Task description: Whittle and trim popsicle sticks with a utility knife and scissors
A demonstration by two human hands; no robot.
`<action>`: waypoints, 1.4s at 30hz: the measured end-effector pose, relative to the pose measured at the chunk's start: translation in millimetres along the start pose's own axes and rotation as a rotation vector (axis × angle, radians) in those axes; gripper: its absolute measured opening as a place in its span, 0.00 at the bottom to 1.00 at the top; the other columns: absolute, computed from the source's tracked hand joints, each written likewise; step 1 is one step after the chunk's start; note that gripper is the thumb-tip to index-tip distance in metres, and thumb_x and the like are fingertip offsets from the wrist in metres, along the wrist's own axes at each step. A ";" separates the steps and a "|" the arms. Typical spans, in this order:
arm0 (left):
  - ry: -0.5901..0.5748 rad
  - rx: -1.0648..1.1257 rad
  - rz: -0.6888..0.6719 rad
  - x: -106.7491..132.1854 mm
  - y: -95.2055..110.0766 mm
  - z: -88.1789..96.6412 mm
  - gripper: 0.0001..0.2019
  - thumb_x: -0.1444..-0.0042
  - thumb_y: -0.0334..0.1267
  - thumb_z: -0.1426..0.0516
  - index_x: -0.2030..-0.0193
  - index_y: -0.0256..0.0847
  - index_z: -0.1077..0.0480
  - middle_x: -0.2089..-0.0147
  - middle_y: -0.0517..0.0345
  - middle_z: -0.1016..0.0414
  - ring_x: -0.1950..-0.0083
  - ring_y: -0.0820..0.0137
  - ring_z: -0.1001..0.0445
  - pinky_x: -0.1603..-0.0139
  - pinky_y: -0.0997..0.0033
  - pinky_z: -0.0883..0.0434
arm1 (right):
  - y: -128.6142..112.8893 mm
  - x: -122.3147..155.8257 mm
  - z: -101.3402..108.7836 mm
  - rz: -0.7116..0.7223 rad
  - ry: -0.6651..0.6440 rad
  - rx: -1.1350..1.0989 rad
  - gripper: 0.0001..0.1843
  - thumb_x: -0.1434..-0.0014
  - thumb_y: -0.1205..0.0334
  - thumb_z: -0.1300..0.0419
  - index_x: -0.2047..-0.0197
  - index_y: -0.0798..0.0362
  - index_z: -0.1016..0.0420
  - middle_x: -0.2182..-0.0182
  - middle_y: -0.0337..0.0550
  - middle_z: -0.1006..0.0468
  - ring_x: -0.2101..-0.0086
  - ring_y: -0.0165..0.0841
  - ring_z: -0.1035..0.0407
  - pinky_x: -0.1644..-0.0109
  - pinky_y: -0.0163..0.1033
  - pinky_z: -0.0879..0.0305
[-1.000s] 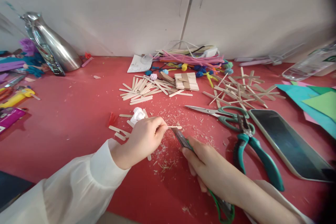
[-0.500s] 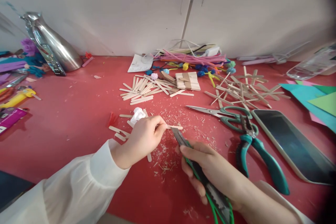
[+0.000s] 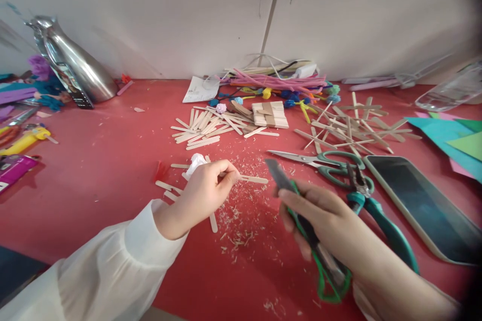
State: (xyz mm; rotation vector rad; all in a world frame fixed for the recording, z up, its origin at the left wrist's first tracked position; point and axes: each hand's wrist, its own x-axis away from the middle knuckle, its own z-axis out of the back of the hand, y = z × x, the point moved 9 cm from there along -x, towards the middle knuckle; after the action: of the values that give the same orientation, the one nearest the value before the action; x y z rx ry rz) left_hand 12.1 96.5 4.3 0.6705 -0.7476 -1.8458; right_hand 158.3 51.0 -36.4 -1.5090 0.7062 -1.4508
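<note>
My left hand (image 3: 211, 190) pinches a wooden craft stick (image 3: 255, 179) by one end, its free end pointing right. A narrow slot or notch shows in the stick close to the fingertips. In my right hand (image 3: 320, 215) is a utility knife (image 3: 307, 228) with a green-edged handle, its blade (image 3: 277, 174) bare and apart from the stick. Wood shavings (image 3: 241, 233) lie on the red table under both hands. Beside and partly behind my left hand are several more craft sticks (image 3: 213, 221) and a crumpled white piece (image 3: 198, 163).
Scissors (image 3: 312, 159), teal-handled pliers (image 3: 387, 225) and a phone (image 3: 422, 200) lie at right. Further back are piles of craft sticks (image 3: 203, 128), a bundled stack (image 3: 279, 114) and pink pipe cleaners (image 3: 274, 82). A steel jug (image 3: 81, 67) stands back left.
The knife in my right hand has moved right, away from the stick. More of the stick now shows beyond my left fingers, which have barely shifted.
</note>
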 end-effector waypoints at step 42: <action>-0.270 0.146 -0.043 7.3 15.4 -25.8 0.13 0.41 0.42 0.52 0.71 0.37 0.34 0.78 0.65 0.42 0.78 0.79 0.44 0.79 0.77 0.45 | -30.8 7.0 25.7 0.355 0.347 -0.031 0.15 0.49 0.50 0.41 0.63 0.50 0.38 0.88 0.29 0.34 0.87 0.25 0.41 0.87 0.28 0.44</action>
State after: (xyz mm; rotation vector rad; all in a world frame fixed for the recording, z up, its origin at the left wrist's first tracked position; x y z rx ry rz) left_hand 37.4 79.8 -1.9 0.5372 -1.0591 -1.9573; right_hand 178.8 63.8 -3.6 -1.0914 1.1473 -1.4397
